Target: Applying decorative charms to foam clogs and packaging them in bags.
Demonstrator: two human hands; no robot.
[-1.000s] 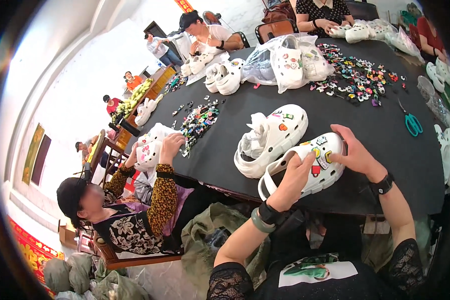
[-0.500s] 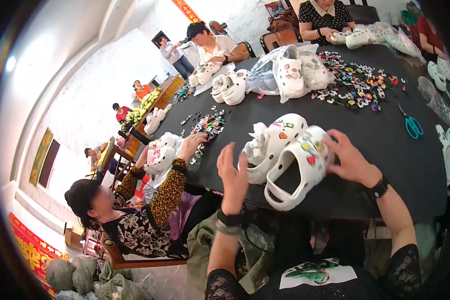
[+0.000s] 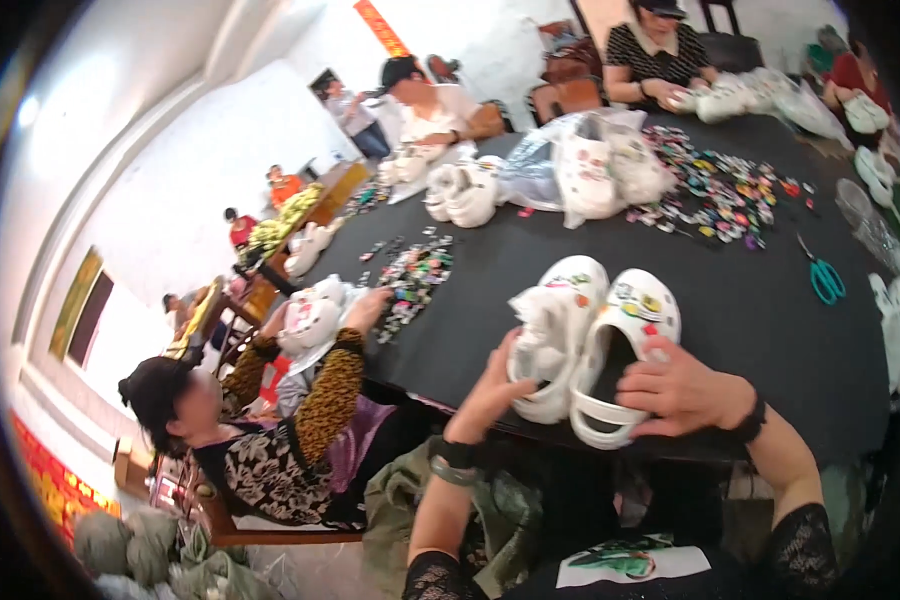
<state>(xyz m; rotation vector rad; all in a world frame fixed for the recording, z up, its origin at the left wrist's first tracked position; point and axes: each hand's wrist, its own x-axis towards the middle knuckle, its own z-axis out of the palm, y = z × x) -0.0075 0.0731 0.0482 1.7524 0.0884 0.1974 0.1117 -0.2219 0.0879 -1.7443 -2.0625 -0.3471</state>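
Two white clogs stand side by side on the dark table, toes pointing away from me. The left clog (image 3: 577, 345) has crumpled white wrapping (image 3: 536, 322) in its opening and small colourful charms on its toe. My left hand (image 3: 492, 392) is closed on its heel, with the thumb over the rim. Beside it, the right clog (image 3: 660, 295) has an open foot hole and several charms, among them a red one. My right hand (image 3: 688, 388) grips this clog along its right side, close to the heel strap.
Loose charms (image 3: 725, 190) lie heaped at the far right, and another pile (image 3: 415, 285) lies to the left. Teal-handled scissors (image 3: 826, 280) rest on the right. Bagged clogs (image 3: 585, 175) stand farther back. A co-worker (image 3: 270, 440) sits close on my left, handling white clogs (image 3: 313, 318).
The right clog has come down from a tilt and now stands alongside the left one. My left hand has gone from open in the air to the left clog's heel; my right hand has shifted heelward.
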